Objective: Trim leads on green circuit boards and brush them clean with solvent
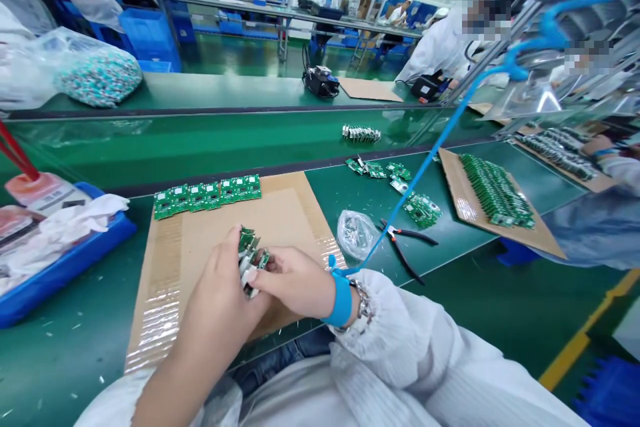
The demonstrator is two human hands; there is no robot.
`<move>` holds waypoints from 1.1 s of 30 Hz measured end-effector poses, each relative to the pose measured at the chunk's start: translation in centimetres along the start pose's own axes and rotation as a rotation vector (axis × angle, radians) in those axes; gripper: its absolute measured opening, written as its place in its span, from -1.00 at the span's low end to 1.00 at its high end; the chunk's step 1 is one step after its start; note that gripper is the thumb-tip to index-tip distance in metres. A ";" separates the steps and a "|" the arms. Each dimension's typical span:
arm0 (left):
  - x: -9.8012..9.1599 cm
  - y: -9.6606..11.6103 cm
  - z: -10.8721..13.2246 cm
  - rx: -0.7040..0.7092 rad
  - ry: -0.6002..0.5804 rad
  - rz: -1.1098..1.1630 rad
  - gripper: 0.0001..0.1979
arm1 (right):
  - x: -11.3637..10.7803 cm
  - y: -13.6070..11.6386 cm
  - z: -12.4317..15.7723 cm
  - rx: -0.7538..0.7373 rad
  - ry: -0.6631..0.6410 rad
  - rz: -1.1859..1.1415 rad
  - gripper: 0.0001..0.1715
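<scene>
My left hand [220, 297] is wrapped round a small stack of green circuit boards [251, 255], held just above a brown cardboard sheet [210, 240]. My right hand [295, 280] pinches the same stack from the right; a blue wrist strap [341, 297] with a coiled blue cord circles that wrist. A row of green circuit boards [207, 195] lies along the cardboard's far edge.
Black-handled pliers [407, 243] and a clear plastic bag [356, 233] lie right of the cardboard. More boards [420, 208] are scattered beyond, and a second cardboard [495, 197] carries rows of them. A blue tray [60, 267] sits at left. Other workers sit at right.
</scene>
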State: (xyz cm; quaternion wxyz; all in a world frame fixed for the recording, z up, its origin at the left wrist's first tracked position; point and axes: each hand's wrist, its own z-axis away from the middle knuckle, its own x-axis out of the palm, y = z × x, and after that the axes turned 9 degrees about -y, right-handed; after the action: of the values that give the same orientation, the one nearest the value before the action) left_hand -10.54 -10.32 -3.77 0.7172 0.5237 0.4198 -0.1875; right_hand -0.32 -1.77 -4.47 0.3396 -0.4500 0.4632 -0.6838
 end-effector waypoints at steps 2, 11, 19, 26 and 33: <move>-0.6 -1.0 -0.2 0.024 -0.118 0.179 -0.14 | -0.5 -0.5 -0.3 0.081 -0.047 -0.059 -0.74; -1.3 -2.6 -2.0 -0.194 -0.198 1.069 -0.47 | -2.6 -3.4 -3.0 0.437 -0.022 0.101 -0.84; -1.9 -3.4 -2.0 -0.357 -0.126 1.262 -0.49 | -11.5 -5.8 -11.1 0.517 0.293 0.722 -0.92; -1.4 -3.9 -1.8 -0.410 -0.104 1.211 -0.36 | -13.0 -4.9 -14.1 0.564 0.319 0.927 -0.63; -1.1 -4.4 -1.7 -0.391 -0.138 1.141 -0.35 | -13.6 -3.8 -14.7 0.550 0.347 0.852 -0.62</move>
State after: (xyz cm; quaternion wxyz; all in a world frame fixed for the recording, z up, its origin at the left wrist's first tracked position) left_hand -15.00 -10.61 -5.63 0.8130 0.5112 0.0518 0.2738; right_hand -9.22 16.30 -7.38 0.6111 0.0032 0.4578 -0.6458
